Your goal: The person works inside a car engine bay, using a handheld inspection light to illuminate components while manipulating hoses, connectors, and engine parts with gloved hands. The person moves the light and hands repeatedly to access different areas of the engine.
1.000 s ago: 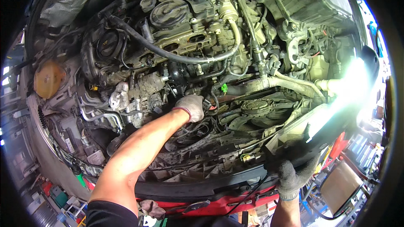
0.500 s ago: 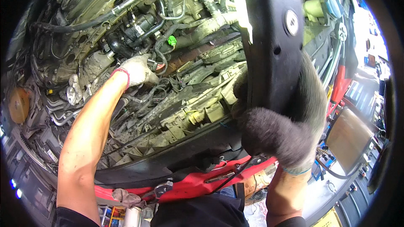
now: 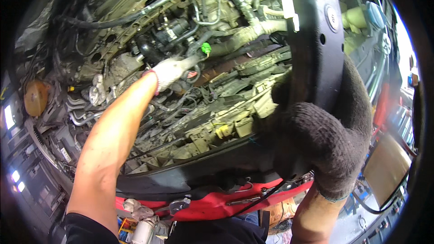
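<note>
My left hand (image 3: 169, 73), in a pale work glove, reaches into the engine bay (image 3: 131, 65). Its fingers stretch out to the right, with the tips at a dark hose (image 3: 195, 53) just below a bright green clip (image 3: 206, 48). What the fingertips touch is partly hidden. In a dark grey knit glove, my right hand (image 3: 337, 147) is wrapped round the lower part of a long black bar (image 3: 315, 63). That bar stands upright in the picture and carries a round badge and a bright white strip along its left edge. Part of the right hand lies behind it.
Black metal-and-plastic housing (image 3: 169, 29) and hoses surround the left hand. An orange-brown tank (image 3: 36, 98) sits at the far left. Along the near side runs a black front panel (image 3: 199, 165) over red bodywork (image 3: 212, 201). A blue-capped pale reservoir (image 3: 357, 16) stands at the right.
The view has shifted, so the engine bay sits farther right and slightly lower. My left fingers now stretch more toward the hose. My right hand keeps its grip on the black bar.
</note>
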{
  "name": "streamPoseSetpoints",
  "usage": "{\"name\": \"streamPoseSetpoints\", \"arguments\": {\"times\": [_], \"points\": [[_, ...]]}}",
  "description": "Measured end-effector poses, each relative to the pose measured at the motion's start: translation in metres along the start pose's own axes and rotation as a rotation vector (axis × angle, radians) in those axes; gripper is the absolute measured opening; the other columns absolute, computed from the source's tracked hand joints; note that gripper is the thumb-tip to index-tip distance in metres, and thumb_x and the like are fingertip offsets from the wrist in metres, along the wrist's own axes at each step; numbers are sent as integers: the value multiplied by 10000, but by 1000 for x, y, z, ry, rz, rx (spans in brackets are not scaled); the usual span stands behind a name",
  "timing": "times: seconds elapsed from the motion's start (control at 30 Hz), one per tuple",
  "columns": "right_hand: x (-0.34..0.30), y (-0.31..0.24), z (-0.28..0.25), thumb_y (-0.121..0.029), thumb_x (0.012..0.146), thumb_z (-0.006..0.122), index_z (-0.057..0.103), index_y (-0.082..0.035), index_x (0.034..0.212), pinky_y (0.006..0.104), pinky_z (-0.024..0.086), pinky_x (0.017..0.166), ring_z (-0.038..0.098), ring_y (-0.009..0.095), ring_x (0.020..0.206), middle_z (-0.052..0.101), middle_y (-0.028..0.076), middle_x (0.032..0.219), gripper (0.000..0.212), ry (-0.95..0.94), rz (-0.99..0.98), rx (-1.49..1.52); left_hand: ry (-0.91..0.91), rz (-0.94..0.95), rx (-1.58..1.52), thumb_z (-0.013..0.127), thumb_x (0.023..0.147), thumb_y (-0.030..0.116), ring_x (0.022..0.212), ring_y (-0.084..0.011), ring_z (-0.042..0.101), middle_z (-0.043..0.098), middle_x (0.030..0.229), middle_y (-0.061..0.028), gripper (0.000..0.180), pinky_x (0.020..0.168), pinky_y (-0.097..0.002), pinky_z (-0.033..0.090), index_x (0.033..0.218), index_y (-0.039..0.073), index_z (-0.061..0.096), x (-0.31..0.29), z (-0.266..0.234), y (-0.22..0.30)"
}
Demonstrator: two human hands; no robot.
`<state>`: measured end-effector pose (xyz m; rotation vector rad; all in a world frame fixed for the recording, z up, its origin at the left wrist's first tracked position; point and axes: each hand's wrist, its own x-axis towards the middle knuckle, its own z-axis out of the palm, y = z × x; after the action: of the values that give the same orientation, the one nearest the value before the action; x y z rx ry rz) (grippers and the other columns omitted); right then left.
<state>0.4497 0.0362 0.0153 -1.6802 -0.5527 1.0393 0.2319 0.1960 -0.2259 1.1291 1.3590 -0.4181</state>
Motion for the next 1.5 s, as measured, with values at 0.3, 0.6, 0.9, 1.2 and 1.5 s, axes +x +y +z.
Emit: {"name": "streamPoseSetpoints", "arguments": {"times": [0.3,0.6,0.9,1.2,1.5], "points": [[6,15,-10,-313,730,730,558,81,1354,315,551,612,666,221,691,682,155,944,758,87,-84,-265,-181,-82,-388,667,937,622,495,-77,488,687,720,51,418,444,-241,291,878,214,734,11,-13,-6],[7,23,-4,-330,781,726,493,91,1413,283,513,554,623,194,666,640,150,953,794,92,-113,-242,15,116,874,587,792,847,1194,-404,649,678,1283,-277,995,1032,-442,478,1330,13,651,-23,-15,18],[7,24,-31,-338,820,681,514,66,1371,249,427,507,544,133,610,578,86,868,703,-105,-12,-370,-162,5,37,871,803,488,645,-107,572,706,1014,-9,575,549,-235,421,1246,158,711,20,-7,-18],[-3,21,-45,15,705,688,651,-5,1075,341,492,604,636,210,678,648,71,781,372,-333,-526,-1216,-32,134,664,650,864,636,1342,-416,552,579,1415,-320,965,1130,-386,433,1531,-32,448,-46,-8,17],[-8,-15,23,70,569,706,560,23,1393,329,521,963,667,206,1091,696,128,1209,838,-601,-316,-778,437,79,780,633,809,254,966,-373,735,736,1014,-277,389,891,-435,568,1039,-32,762,-96,-138,-74]]}}
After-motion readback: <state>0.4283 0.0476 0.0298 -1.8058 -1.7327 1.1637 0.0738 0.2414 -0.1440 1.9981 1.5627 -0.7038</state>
